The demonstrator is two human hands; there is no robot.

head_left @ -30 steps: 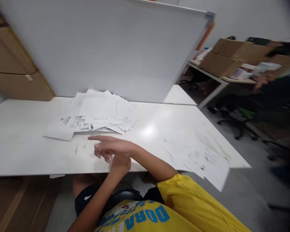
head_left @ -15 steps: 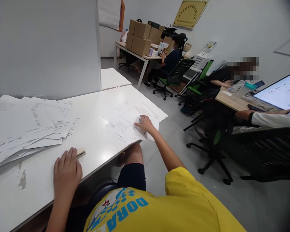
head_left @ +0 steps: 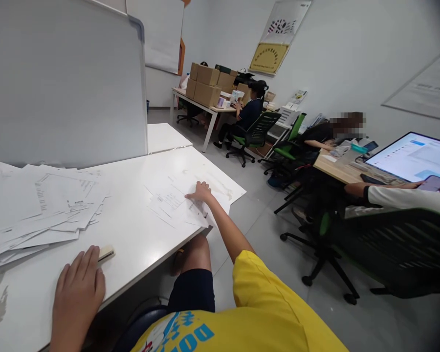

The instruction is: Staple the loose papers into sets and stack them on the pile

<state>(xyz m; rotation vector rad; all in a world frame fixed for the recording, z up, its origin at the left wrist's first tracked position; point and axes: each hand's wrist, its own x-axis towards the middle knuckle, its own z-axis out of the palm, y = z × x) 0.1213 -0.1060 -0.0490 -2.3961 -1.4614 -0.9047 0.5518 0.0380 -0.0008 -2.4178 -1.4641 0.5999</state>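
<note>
My left hand [head_left: 79, 286] lies palm down on the white table, fingers stretched out and side by side. From under its fingers pokes the end of a small cream object with a dark slot, which looks like a stapler [head_left: 106, 253]; the rest of it is hidden. Farther off, near the table's right end, my right hand [head_left: 201, 191] rests on some loose printed papers [head_left: 168, 199]. Its thumb points left, apart from the slightly bent fingers. By its wrist, the papers' edge bends up and hangs past the table edge.
A fanned pile of printed sheets [head_left: 25, 200] covers the table's left side, before a grey partition [head_left: 62, 83]. Behind are cardboard boxes [head_left: 207, 95] on another desk and seated people. A black office chair [head_left: 399, 249] stands to the right, near a laptop [head_left: 420, 156].
The camera view has tilted up, so the scene sits lower and further left. My right hand's fingers are more bent on the papers. My left hand stays beside the cream object.
</note>
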